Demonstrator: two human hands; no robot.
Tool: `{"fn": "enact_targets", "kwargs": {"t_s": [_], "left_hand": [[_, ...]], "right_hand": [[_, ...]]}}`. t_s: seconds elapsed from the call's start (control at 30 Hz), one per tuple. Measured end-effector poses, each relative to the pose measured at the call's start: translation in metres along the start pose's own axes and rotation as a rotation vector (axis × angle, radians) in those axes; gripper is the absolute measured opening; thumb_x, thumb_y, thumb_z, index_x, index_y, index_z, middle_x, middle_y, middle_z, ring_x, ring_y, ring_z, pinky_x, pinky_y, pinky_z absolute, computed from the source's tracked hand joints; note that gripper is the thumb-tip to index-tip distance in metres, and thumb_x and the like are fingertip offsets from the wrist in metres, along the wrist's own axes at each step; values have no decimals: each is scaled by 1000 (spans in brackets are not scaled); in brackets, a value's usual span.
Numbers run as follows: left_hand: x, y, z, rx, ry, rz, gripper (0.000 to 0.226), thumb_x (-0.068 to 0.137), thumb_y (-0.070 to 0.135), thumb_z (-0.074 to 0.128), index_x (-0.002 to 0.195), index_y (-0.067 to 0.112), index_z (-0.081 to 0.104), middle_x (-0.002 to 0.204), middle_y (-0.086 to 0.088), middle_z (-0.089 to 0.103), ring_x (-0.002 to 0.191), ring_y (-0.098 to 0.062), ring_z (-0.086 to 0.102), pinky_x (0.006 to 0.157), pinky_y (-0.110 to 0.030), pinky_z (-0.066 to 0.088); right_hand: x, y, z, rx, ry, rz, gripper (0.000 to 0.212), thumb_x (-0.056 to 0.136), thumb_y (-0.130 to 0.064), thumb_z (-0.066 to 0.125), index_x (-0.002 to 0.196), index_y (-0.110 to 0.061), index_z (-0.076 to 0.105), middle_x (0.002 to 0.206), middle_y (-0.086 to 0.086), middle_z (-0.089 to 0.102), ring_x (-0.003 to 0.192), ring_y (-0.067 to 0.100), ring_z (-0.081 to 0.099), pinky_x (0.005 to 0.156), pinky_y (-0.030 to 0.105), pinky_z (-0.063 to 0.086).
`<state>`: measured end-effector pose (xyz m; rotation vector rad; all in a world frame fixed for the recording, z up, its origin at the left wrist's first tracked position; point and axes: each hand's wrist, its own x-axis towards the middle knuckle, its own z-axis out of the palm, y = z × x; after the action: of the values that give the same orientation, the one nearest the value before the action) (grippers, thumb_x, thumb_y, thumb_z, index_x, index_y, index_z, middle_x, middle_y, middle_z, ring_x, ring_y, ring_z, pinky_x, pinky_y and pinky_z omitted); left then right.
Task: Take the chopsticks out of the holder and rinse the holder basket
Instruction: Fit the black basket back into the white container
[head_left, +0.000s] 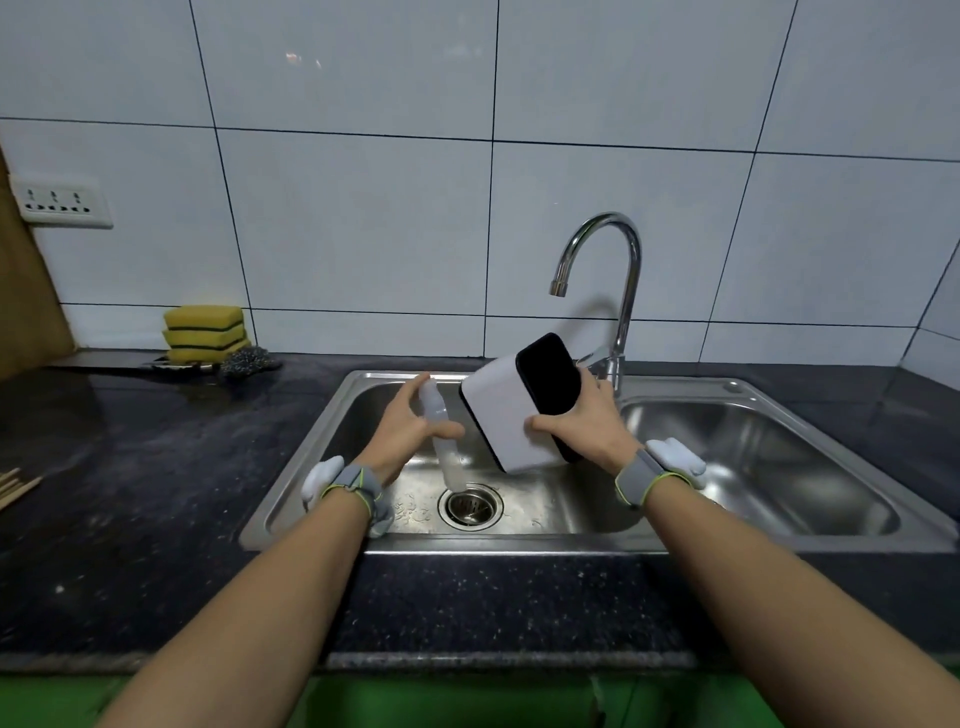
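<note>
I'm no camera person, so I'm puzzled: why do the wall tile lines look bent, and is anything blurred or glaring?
Head view: the wide-angle lens bows the tile lines and stretches the forearms; the translucent basket in the left hand looks smeared; overhead light glints on the faucet and sink steel; the white holder in the right hand stays sharp.

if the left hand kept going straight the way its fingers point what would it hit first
Probably the white holder gripped by the right hand. The left hand, holding a translucent basket piece, points right and slightly away over the sink. Depth is unclear, so it might pass just in front.
</note>
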<state>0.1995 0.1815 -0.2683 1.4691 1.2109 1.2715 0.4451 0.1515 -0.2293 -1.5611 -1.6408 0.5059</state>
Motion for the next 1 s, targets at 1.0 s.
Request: {"fn": "enact_targets", "kwargs": {"t_s": [1.0], "left_hand": [[-8, 0, -12, -476, -361, -136, 74, 75, 6, 68, 144, 20, 43, 129, -9, 58, 111, -34, 59, 92, -60, 51]], "right_hand": [[5, -16, -10, 114, -329, -89, 86, 68, -23, 86, 141, -21, 41, 123, -4, 56, 114, 17, 57, 102, 33, 46]]}}
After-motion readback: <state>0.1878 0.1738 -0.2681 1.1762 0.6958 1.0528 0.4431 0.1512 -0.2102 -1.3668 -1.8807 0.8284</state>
